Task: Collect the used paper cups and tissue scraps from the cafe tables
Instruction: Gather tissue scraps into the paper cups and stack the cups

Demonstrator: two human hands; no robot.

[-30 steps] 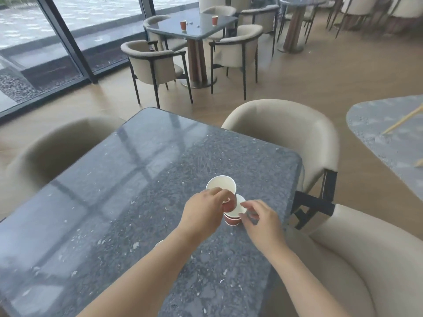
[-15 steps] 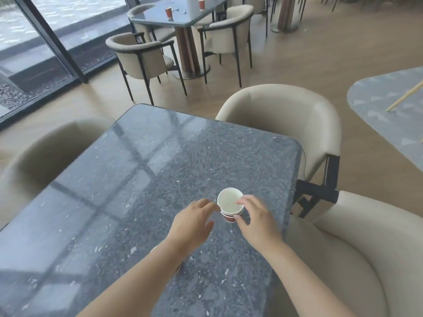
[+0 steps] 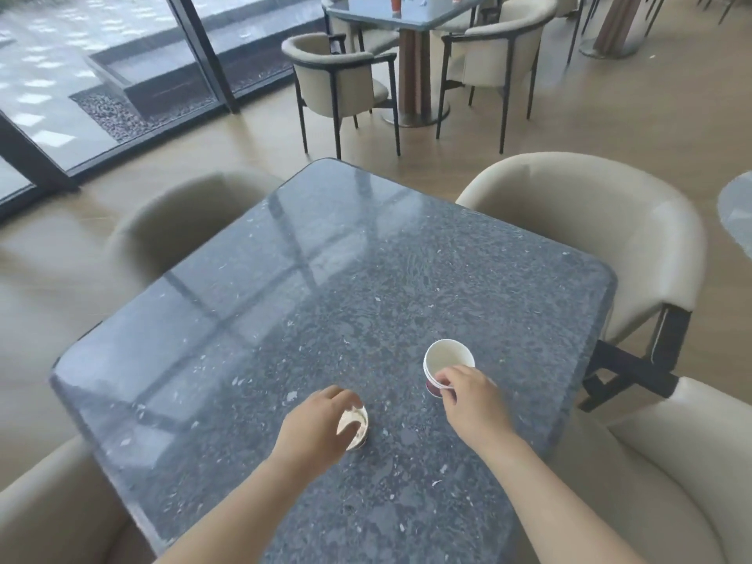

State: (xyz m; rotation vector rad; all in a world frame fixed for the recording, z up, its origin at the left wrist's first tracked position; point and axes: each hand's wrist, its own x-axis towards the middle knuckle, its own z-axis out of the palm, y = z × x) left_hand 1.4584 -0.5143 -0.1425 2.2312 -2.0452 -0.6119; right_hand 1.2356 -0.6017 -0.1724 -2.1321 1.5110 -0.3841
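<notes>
The left hand [image 3: 315, 427] has left the nested cups [image 3: 445, 366], now pinched by the right hand [image 3: 472, 394], and closes on another cup [image 3: 353, 427] at lower centre; stacking continues.

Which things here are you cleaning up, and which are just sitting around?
For the job:
- stacked cups held by the right hand
- single cup under the left hand
- red cups on the far table

Just there:
- near table
- beige chairs
- window
</notes>
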